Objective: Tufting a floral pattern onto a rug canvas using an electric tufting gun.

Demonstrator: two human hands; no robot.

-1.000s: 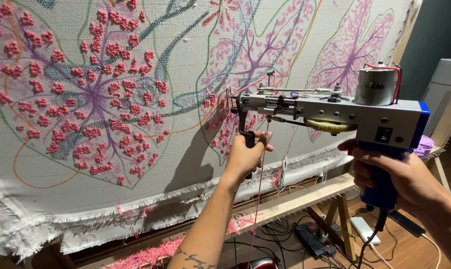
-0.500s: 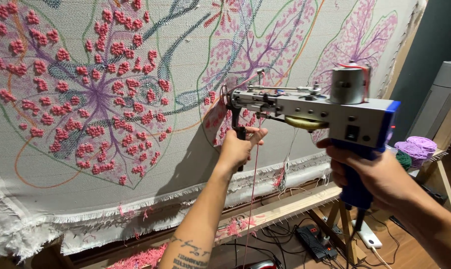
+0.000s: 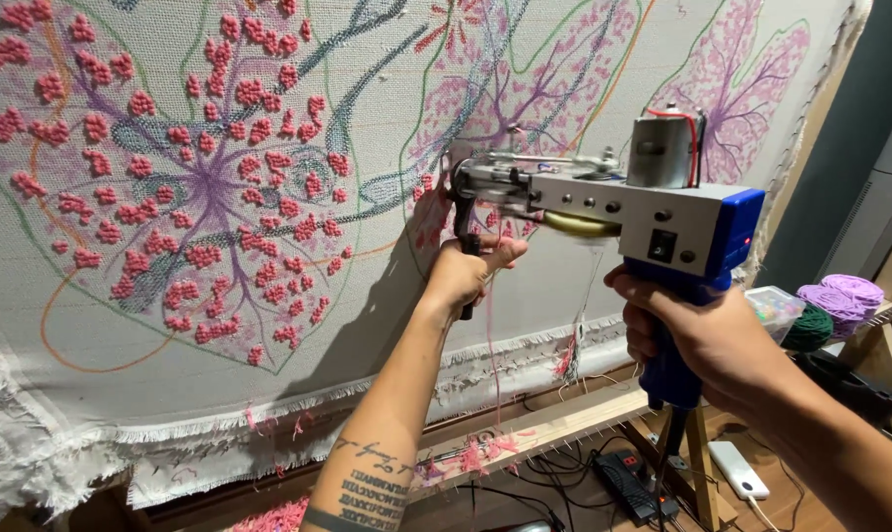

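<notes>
A grey and blue tufting gun (image 3: 653, 212) is held level against a stretched white cloth (image 3: 387, 118) drawn with leaf shapes and dotted with pink tufts. My left hand (image 3: 465, 276) grips the gun's black front handle under its nose. My right hand (image 3: 697, 335) is wrapped around the blue rear grip. The gun's tip touches the cloth at a pink tufted patch (image 3: 431, 202). A pink yarn strand (image 3: 492, 345) hangs down from the gun.
A wooden frame rail (image 3: 554, 429) runs under the cloth's frayed edge. Purple and green yarn balls (image 3: 830, 305) sit at the right beside a clear box. A power strip (image 3: 628, 483), cables and a white remote (image 3: 736, 468) lie on the floor.
The gun and both hands have shifted left and slightly up along the cloth; the view has moved closer to the pink patch.
</notes>
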